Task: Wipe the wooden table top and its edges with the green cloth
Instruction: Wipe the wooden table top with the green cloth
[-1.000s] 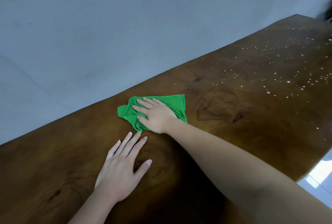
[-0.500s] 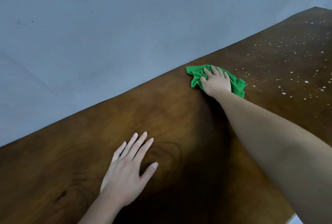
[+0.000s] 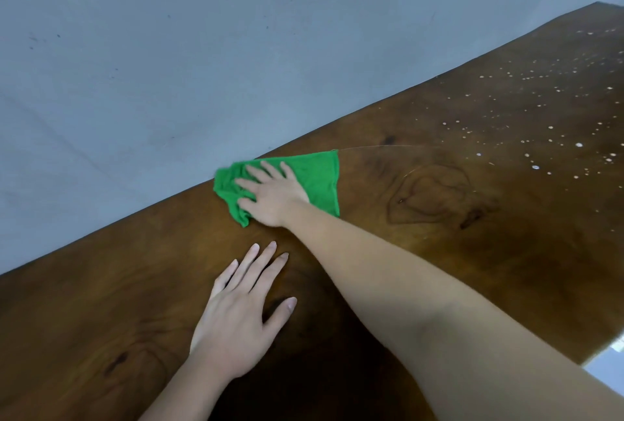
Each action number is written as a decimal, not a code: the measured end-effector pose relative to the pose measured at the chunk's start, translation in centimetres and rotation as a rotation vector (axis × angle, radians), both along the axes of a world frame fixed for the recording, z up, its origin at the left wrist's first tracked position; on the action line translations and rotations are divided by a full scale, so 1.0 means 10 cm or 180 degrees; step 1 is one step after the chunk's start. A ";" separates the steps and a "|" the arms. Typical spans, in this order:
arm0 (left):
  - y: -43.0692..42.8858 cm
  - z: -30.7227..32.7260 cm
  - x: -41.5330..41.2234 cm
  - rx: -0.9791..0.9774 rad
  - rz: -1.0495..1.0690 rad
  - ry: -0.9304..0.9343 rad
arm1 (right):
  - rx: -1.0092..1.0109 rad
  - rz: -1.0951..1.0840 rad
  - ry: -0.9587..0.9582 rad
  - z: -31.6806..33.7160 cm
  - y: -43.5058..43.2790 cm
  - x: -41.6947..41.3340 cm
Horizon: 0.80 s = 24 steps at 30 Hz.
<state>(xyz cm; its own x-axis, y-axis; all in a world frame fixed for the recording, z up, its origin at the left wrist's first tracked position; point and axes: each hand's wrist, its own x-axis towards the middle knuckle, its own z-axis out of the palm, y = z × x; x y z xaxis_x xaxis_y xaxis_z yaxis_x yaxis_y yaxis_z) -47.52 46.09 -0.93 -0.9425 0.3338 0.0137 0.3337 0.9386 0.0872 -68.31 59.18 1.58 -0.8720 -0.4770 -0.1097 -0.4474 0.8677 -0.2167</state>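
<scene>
1. The green cloth is being pressed flat onto the wooden table by the right hand, with the cloth's far side lying right along the table's far edge.
2. The right hand's fingers are being held straight and slightly spread on top of the cloth. Nothing is being pinched, and the cloth is being bunched into folds just beyond the fingertips.
3. The left hand is being rested palm down on bare wood, near the cloth on the person's side and apart from it. Its fingers are being held straight and its thumb out to the side.
4. A thin thread is being trailed rightward from the cloth's upper right corner.
5. White specks are being seen scattered well to the right of the cloth, and a dark ringed knot between the two.
6. A grey surface is being seen beyond the cloth.
</scene>
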 end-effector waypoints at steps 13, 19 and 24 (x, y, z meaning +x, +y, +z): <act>0.03 0.09 -0.01 0.0045 0.0042 -0.0203 | -0.0466 -0.0724 0.0049 -0.05 1.69 0.90; 0.02 0.08 0.00 0.0037 -0.0037 -0.0155 | -0.0275 -0.1937 0.0171 -0.05 2.94 1.39; 0.01 0.07 0.00 -0.0028 -0.0092 -0.0134 | -0.0181 -0.2918 0.0181 -0.05 3.27 1.80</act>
